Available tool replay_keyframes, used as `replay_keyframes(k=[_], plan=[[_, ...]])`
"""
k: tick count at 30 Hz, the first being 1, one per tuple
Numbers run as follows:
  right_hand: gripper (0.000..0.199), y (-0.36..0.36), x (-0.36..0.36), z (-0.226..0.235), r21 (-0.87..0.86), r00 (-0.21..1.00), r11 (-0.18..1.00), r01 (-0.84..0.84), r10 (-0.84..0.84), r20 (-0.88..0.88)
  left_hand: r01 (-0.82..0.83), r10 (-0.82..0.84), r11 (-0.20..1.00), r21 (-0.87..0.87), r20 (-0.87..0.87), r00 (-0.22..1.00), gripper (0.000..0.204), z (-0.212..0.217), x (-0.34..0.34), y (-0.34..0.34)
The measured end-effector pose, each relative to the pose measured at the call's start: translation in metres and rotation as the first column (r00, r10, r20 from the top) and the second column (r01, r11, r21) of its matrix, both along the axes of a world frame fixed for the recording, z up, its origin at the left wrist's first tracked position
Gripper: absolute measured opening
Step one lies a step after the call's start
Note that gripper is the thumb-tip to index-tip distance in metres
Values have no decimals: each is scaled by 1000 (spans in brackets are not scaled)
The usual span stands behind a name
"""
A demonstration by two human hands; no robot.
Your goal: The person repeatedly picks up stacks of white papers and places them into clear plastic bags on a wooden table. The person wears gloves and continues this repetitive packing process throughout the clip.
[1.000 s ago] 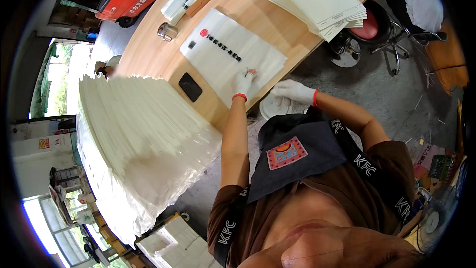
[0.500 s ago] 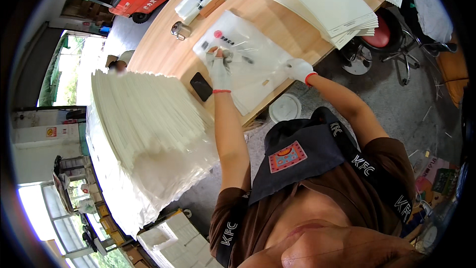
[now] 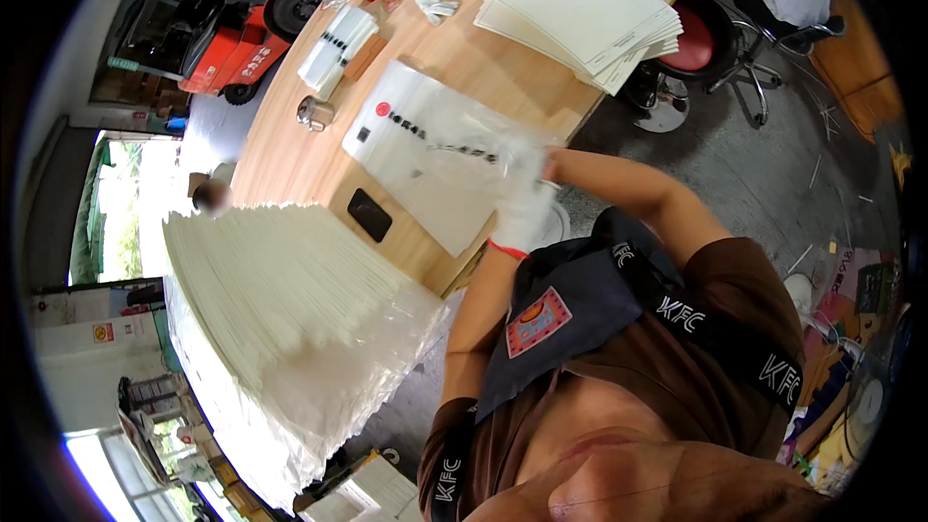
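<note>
My hands, both in white work gloves, are close together at the near right end of a stack of printed clear plastic bags (image 3: pixel 406 121) on the wooden table. Crumpled clear film rises from the stack toward my right hand (image 3: pixel 529 159), which appears closed on a bag there. Just below it is my left hand (image 3: pixel 522 216), with a red cuff at the wrist. Motion smears its fingers, so its grip is hidden. A dark phone (image 3: pixel 369 216) lies beside the stack's lower left edge.
A tall pile of pale sheets (image 3: pixel 290 309) in plastic wrap stands left of the table (image 3: pixel 275 169). On the table are a metal-lidded jar (image 3: pixel 314 113), folded packets (image 3: pixel 333 48), loose gloves (image 3: pixel 435 5) and large cream sheets (image 3: pixel 580 5). A red-seated stool (image 3: pixel 688 43) stands beyond the right edge.
My left hand has left the printed far end of the bags and come down right, close to my right hand. Film near my right hand is now lifted and crumpled. The whole view has shifted.
</note>
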State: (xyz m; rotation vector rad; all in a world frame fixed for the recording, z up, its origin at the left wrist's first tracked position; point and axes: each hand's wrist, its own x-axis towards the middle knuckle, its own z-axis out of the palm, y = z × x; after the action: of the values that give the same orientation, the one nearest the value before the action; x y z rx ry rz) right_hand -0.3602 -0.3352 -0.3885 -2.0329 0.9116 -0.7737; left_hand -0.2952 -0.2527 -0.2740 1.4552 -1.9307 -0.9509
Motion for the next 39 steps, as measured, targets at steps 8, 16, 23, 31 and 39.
replay_keyframes(k=[8, 16, 23, 31, 39], plan=[[26, -31, -197, 51, -702, 540, 621, 350, -746, -391, -176, 188, 982, 68, -271, 944, 23, -68, 38, -59], [21, -57, -243, 48, -688, 711, 726, 12, -490, -505, 3, 102, 971, 240, -426, 899, 21, -35, -18, -87], [19, -22, -194, 114, -723, 683, 683, -109, -477, -553, 186, 195, 854, 487, -629, 752, 30, -41, -50, -110], [35, 45, -216, 77, 217, 823, 900, 378, -434, 367, 252, 124, 820, 513, -589, 798, 30, -29, 12, -102], [52, 46, -129, 62, 525, 750, 645, 555, -661, 18, 168, -264, 956, 239, 462, 847, 82, -3, -62, -29]])
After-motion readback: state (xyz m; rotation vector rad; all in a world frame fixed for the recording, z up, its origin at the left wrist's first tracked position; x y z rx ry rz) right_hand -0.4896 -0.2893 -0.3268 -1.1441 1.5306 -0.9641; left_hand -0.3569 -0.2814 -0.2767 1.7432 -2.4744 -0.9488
